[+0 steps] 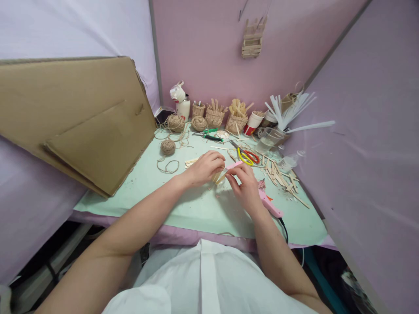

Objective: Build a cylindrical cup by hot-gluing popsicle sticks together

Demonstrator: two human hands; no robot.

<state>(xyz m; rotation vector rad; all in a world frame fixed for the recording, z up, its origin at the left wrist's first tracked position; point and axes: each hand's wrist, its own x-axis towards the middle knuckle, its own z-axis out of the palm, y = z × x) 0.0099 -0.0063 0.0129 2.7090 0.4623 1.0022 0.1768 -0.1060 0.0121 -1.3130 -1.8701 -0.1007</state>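
Observation:
My left hand [206, 167] is closed over a small piece made of wooden sticks [218, 177] on the pale green mat [183, 205]. My right hand [244, 183] is closed around a pink glue gun [269, 201]; its pink nose shows above my fingers, pointing at the stick piece, and its handle sticks out behind my wrist with a black cord. Both hands meet at the middle of the mat.
A big cardboard sheet [75, 117] leans at the left. Twine balls [168, 147], small stick baskets [214, 117], a white bottle [181, 104], pliers [209, 135], yellow and red scissors [248, 157], loose sticks [281, 179] and a clear cup [270, 137] lie behind and right.

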